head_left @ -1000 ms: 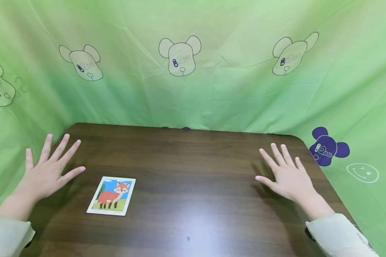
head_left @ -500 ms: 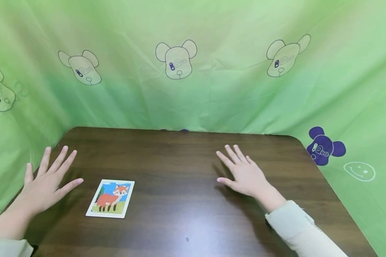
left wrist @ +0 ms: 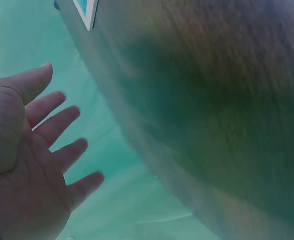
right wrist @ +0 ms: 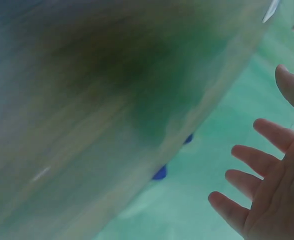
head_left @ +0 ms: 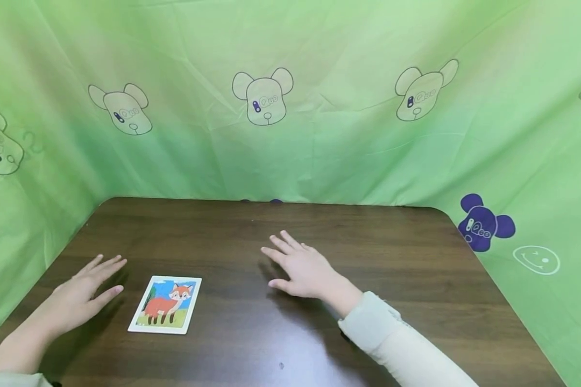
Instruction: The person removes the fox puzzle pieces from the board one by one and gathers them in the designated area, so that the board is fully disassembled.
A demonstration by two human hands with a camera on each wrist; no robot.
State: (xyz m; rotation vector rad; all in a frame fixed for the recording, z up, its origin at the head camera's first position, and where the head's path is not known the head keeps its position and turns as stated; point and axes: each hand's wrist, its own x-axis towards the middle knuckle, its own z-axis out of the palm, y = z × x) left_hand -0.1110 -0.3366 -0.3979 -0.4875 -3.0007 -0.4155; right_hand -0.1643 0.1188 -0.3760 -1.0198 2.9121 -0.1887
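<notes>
A white-bordered picture of an orange fox (head_left: 164,305) lies flat on the dark wooden table (head_left: 232,355), left of centre in the head view. To its left hovers my left hand (head_left: 77,301), fingers extended and thumb pointing toward the picture. My right hand (head_left: 305,271) is over the middle of the table, some way right of the picture, its fingers straight and holding nothing. In the left wrist view the left hand (left wrist: 32,145) shows a bare palm, with a corner of the picture (left wrist: 89,15) at the top. The right wrist view shows the right hand (right wrist: 271,180) with fingers spread.
A green curtain (head_left: 193,145) printed with pale bear heads hangs behind the table and along both sides. On the right it carries a purple bear head (head_left: 484,223) and a white smiley outline (head_left: 536,260). The table's far corners are rounded.
My right hand has moved well to the left, from the table's right side to its middle. My left hand has lowered and its fingers have drawn closer together. The picture stays in place.
</notes>
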